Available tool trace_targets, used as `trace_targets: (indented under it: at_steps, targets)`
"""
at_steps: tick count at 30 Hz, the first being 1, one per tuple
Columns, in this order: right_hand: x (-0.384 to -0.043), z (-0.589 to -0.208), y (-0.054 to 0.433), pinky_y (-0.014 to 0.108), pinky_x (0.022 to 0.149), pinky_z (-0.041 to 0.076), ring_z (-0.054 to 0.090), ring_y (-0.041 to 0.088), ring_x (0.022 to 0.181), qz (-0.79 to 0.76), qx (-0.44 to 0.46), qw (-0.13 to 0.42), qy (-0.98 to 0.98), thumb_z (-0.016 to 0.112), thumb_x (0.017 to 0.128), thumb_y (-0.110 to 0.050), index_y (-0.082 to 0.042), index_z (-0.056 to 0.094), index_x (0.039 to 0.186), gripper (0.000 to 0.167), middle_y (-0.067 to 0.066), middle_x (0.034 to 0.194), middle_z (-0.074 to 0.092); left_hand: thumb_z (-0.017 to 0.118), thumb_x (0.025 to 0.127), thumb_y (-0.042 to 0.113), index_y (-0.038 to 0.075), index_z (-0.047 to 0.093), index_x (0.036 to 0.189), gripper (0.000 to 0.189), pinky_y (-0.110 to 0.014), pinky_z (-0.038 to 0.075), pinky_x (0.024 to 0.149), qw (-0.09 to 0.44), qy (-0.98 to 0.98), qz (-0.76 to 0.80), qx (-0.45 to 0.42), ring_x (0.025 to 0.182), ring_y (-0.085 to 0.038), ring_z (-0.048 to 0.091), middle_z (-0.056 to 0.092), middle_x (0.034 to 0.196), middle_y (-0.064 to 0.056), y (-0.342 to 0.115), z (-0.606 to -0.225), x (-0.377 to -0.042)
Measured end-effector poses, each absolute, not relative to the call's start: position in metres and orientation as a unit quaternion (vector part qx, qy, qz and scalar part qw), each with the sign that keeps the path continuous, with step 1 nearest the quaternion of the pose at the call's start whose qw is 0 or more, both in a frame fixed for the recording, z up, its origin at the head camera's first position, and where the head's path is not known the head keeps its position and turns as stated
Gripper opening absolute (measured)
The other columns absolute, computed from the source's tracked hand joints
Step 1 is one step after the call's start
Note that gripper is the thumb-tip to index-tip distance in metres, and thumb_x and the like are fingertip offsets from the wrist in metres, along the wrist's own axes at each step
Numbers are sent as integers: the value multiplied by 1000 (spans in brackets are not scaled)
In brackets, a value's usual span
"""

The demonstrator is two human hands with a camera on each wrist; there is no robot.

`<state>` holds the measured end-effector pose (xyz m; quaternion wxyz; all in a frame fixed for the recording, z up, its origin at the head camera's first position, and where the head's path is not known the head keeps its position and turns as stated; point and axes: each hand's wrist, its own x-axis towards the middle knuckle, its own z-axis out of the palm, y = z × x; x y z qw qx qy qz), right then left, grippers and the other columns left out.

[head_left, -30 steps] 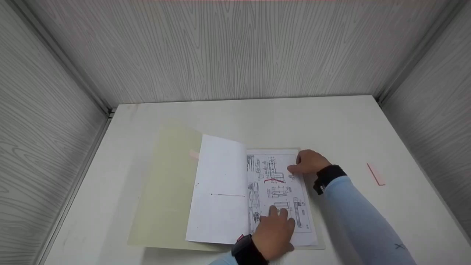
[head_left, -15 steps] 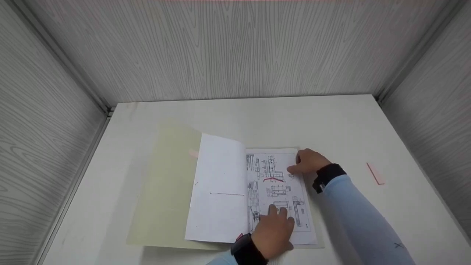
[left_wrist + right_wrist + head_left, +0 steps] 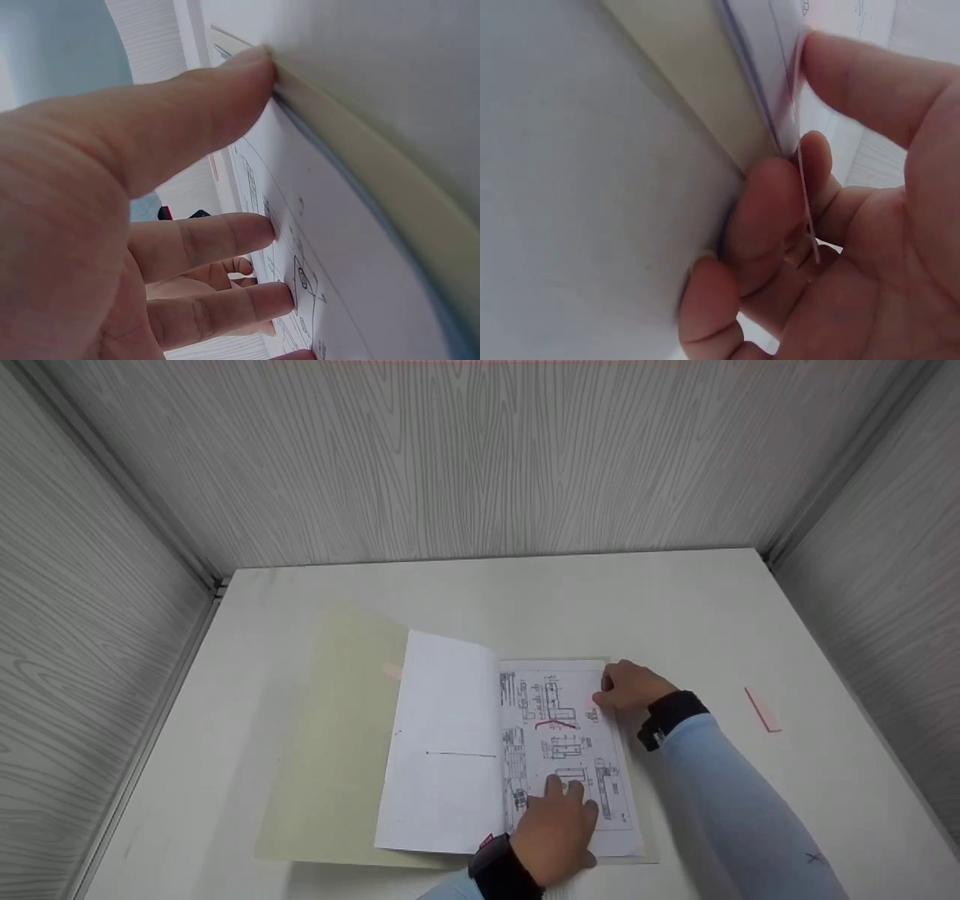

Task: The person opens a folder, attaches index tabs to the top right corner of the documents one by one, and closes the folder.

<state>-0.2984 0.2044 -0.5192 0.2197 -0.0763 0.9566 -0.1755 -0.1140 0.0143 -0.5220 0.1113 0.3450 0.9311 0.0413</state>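
Your left hand (image 3: 559, 832) lies with its fingers extended on the drawing page (image 3: 566, 750), holding nothing, its thumb at the lower edge. Your right hand (image 3: 636, 688) is closed at the page's right edge, thumb and curled fingers pinching 1 thin pink slip (image 3: 803, 180) there. The page sits in the right half of an open yellowish folder (image 3: 322, 765) on the tabletop (image 3: 637, 607); 1 turned white sheet (image 3: 442, 750) overlaps the left cover. A small pink pad (image 3: 763, 709) lies apart, to the right.
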Motion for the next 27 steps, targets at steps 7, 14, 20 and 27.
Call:
trace_targets:
  at_steps: [7, 14, 20, 27]
  targets:
    - [-296, -520, 206, 35, 65, 41, 51, 26, 80, -202, -65, 223, 951, 62, 87, -33, -5, 56, 98, 30, 10, 92, 52, 79, 73, 50, 14, 67, 115, 57, -38, 55, 60, 102, 932, 43, 346, 98, -25, 51, 58, 110, -6, 13, -522, -114]
    - [-297, -525, 206, 34, 63, 40, 51, 25, 78, -188, -64, 221, 955, 75, 78, -43, -6, 54, 98, 47, 9, 90, 52, 79, 72, 51, 15, 67, 115, 57, -38, 55, 60, 104, 933, 45, 342, 96, -23, 51, 58, 110, -4, 14, -522, -113]
    - [-296, -526, 205, 34, 61, 40, 50, 25, 76, -188, -70, 217, 955, 74, 77, -48, -6, 54, 94, 50, 10, 88, 50, 80, 71, 51, 16, 67, 114, 57, -35, 53, 58, 99, 934, 43, 341, 93, -21, 50, 58, 107, -4, 15, -522, -113]
    - [-297, -522, 209, 36, 68, 39, 49, 26, 82, -180, -94, 221, 954, 72, 82, -38, -5, 53, 100, 42, 9, 91, 49, 80, 69, 53, 16, 68, 112, 58, -36, 53, 58, 89, 936, 36, 340, 92, -22, 51, 59, 105, -4, 15, -524, -113]
